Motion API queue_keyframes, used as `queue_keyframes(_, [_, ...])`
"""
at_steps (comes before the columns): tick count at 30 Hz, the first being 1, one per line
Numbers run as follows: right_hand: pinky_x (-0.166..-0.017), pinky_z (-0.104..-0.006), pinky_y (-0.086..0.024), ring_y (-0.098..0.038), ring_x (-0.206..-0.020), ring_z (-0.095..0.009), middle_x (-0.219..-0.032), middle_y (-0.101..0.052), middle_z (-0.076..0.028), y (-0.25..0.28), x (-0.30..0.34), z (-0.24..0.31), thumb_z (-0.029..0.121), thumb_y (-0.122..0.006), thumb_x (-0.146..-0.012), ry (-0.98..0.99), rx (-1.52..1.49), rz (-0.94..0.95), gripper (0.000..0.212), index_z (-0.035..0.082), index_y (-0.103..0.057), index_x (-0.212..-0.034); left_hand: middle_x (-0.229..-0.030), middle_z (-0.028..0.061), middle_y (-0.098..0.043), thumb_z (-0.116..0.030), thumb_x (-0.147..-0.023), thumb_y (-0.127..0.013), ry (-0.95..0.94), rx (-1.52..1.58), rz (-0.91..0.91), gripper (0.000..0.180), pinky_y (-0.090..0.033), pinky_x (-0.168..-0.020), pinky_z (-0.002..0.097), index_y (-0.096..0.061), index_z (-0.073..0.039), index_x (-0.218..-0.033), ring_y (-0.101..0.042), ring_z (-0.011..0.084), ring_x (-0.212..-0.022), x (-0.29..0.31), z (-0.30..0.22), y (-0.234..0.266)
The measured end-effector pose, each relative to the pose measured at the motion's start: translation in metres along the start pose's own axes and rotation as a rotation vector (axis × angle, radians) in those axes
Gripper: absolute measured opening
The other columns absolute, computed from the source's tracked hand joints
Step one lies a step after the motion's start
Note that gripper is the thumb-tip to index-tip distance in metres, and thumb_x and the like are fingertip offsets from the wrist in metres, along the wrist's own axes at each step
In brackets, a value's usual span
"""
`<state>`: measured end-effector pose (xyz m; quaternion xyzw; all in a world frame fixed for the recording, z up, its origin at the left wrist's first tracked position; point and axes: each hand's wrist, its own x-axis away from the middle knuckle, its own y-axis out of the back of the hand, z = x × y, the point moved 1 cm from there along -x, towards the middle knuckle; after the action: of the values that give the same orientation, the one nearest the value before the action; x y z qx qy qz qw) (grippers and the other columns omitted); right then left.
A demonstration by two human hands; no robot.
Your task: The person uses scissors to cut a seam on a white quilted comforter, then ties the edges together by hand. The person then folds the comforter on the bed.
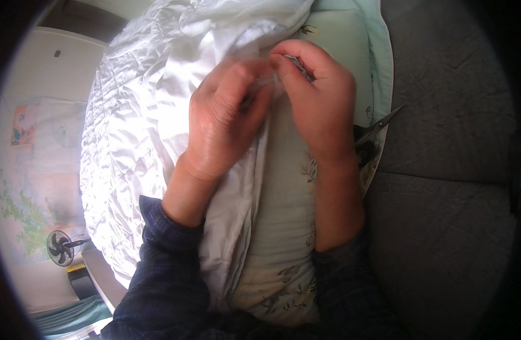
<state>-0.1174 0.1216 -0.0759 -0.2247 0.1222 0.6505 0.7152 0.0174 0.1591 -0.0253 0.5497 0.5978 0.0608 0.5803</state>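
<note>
A puffy, wrinkled white quilt (153, 113) spreads under my left arm, its long edge running up between my hands. My left hand (223, 113) is over that edge with fingers curled in and thumb pressed toward them. Motion blurs its fingertips, and I cannot make out what they hold. My right hand (323, 93) pinches a bit of the quilt's edge between thumb and forefinger, and greyish cloth shows inside its curl. The two hands' fingertips nearly meet. Beside my right wrist lie scissors (378, 127) with dark handles, partly hidden, their blades pointing away to the right.
Below the quilt is pale green bedding (289, 204) with a leafy print and a light piped border. A dark grey padded surface (447, 141) fills the right side. At the far left stand a small black fan (61, 248) and a teal cloth (73, 317).
</note>
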Motion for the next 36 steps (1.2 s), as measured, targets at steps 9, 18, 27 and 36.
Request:
queue_keyframes(9, [-0.068,-0.0225,-0.050,-0.060,-0.076,-0.005,-0.084,-0.068,0.000,0.001,-0.001,-0.008,0.008,-0.067,-0.099,-0.007,0.025,0.008,0.012,-0.003,-0.070,-0.101,-0.088,0.0077,-0.063,0.004,-0.081,-0.074,-0.152,-0.042,-0.006,0.027,-0.052,-0.064,0.0351,-0.074,-0.008,-0.105,-0.064,0.0272,-0.076,0.001,0.007,-0.001])
queue_keyframes(18, [-0.068,-0.0227,-0.050,-0.059,-0.075,-0.006,-0.085,-0.068,0.000,0.001,-0.001,-0.012,0.008,-0.066,-0.100,0.124,0.054,0.019,0.011,-0.002,-0.068,-0.104,-0.088,0.0073,-0.062,0.000,-0.081,-0.075,-0.158,-0.055,0.093,0.022,-0.051,-0.063,0.0349,-0.072,-0.009,-0.101,-0.061,0.0260,-0.071,-0.006,0.012,0.007])
queue_keyframes(27, [-0.079,-0.0329,-0.051,-0.063,-0.089,-0.022,-0.094,-0.068,-0.007,0.006,-0.008,0.013,-0.004,-0.073,-0.081,0.484,0.358,-0.147,0.018,0.003,-0.067,-0.096,-0.098,-0.0039,-0.060,-0.006,-0.090,-0.071,0.552,0.488,0.078,0.015,-0.043,-0.069,0.0227,-0.065,-0.004,-0.103,-0.050,0.0050,-0.081,0.009,0.014,0.010])
queue_keyframes(36, [-0.077,-0.0362,-0.049,-0.061,-0.083,-0.025,-0.083,-0.065,-0.008,0.003,0.009,0.027,-0.001,-0.073,-0.079,0.311,0.336,0.136,0.014,0.003,-0.064,-0.088,-0.113,-0.0007,-0.060,-0.001,-0.090,-0.070,0.670,0.837,0.069,0.013,-0.044,-0.087,0.0227,-0.065,-0.003,-0.102,-0.055,0.0082,-0.099,0.010,0.014,0.015])
